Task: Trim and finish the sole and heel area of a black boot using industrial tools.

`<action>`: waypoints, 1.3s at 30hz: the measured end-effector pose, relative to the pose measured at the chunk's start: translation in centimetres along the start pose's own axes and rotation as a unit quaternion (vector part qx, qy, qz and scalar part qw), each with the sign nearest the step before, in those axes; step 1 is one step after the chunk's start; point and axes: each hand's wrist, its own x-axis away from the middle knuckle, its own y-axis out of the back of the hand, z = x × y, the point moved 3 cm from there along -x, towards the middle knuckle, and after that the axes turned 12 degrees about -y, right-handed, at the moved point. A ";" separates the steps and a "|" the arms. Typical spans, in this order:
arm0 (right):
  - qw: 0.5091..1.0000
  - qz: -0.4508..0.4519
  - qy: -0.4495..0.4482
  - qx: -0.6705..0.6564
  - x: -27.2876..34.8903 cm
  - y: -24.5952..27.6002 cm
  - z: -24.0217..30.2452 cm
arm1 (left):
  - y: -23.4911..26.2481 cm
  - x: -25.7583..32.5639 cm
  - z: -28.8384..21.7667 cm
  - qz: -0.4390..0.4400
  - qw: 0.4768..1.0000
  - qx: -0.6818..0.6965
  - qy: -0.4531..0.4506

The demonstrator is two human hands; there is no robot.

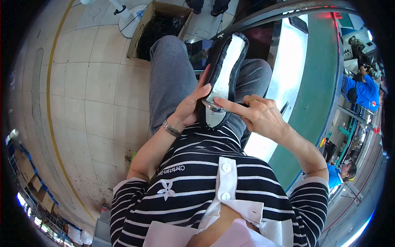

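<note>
A shoe upper point(224, 74) with a white sole face and black edges folded over it stands tilted over my lap, sole side up. My left hand point(191, 103) is closed round its left side, thumb on the near edge. A shiny curved metal tool point(214, 106) lies across the near part of the white face. My right hand point(262, 116) grips this tool, index finger stretched along it to the sole. The tool's exact kind cannot be made out, as my fingers hide much of it.
An open cardboard box point(161, 33) with black scraps stands on the tiled floor beyond my knees. To my right runs a green work surface point(316, 70) beside a shiny metal strip point(286, 53), with a dark phone-like object point(298, 24) on it. People in blue shirts point(366, 91) are farther right.
</note>
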 end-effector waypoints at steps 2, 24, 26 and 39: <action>1.000 -0.018 -0.006 -0.013 0.3 -0.3 0.0 | -0.5 -0.3 -0.2 -0.003 1.000 0.007 -0.001; 0.994 -0.055 -0.043 -0.087 -3.1 1.9 0.7 | 0.1 -0.2 -1.6 0.024 0.996 -0.068 0.048; 0.996 0.037 -0.074 -0.030 -3.1 1.7 0.7 | -0.1 -0.4 -2.0 0.024 0.997 -0.064 0.035; 0.988 0.096 -0.118 -0.031 -0.1 1.9 1.2 | 2.7 1.6 -0.4 0.048 0.989 0.110 0.082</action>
